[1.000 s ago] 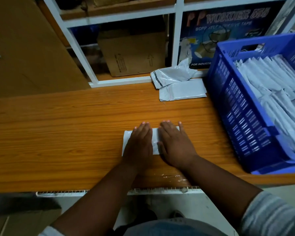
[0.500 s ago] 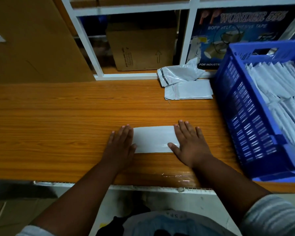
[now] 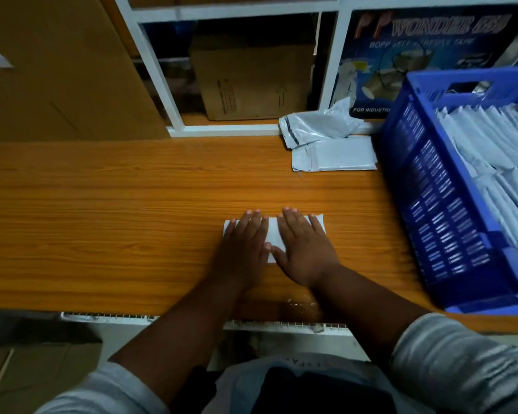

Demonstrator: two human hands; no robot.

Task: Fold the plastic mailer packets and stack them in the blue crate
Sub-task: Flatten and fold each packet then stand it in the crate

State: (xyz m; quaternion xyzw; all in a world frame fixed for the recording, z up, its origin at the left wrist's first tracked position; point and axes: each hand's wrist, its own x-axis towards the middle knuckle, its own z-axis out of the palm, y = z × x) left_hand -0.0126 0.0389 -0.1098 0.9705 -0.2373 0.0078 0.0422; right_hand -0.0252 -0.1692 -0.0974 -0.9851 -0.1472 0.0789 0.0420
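Note:
A folded white mailer packet [image 3: 274, 234] lies flat on the wooden table [image 3: 102, 219], near its front edge. My left hand [image 3: 243, 246] presses on its left half with straight fingers. My right hand [image 3: 304, 249] presses flat on its right half, the two thumbs almost touching. The blue crate [image 3: 425, 186] stands at the right, holding several folded white packets [image 3: 491, 150] in rows. Two loose grey mailer packets [image 3: 326, 138] lie at the back of the table, left of the crate.
A white shelf frame [image 3: 174, 115] rises behind the table, with a cardboard box [image 3: 251, 79] and a blue tape carton [image 3: 401, 55] inside. A large cardboard sheet [image 3: 57, 70] leans at the back left. The table's left half shows bare wood.
Half a second ago my hands were spread to the packet's two ends; now both have slid back to its middle, side by side. The packet has not shifted.

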